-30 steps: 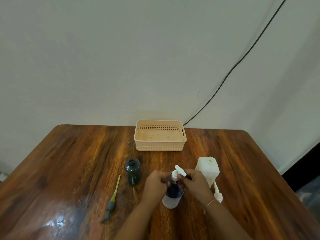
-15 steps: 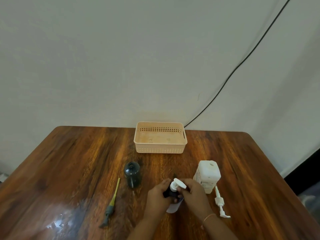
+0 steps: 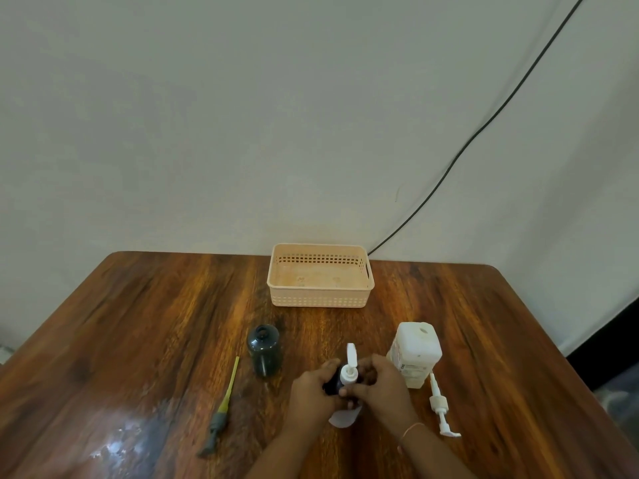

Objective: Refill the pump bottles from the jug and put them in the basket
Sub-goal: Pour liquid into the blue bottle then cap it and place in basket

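Observation:
A dark bottle with a white pump head (image 3: pixel 348 368) stands on the table's near middle, its pale lower body (image 3: pixel 342 417) showing below my hands. My left hand (image 3: pixel 313 392) grips its body. My right hand (image 3: pixel 382 383) is closed around its neck under the pump. To the left a second dark bottle (image 3: pixel 263 349) stands open, without a pump. Its grey and yellow pump (image 3: pixel 223 409) lies flat beside it. At right is a white squarish jug (image 3: pixel 415 352), open on top, with a white pump (image 3: pixel 440 406) lying in front of it. The peach basket (image 3: pixel 320 299) sits at the back.
The wooden table (image 3: pixel 138 323) ends at the wall behind the basket. A black cable (image 3: pixel 484 126) runs down the wall to the basket's right corner. The table's right edge drops to a dark floor.
The pump nozzle has turned from pointing right to pointing away from me. Both hands stay on the bottle. The view has tilted, so the jug and loose white pump show fully.

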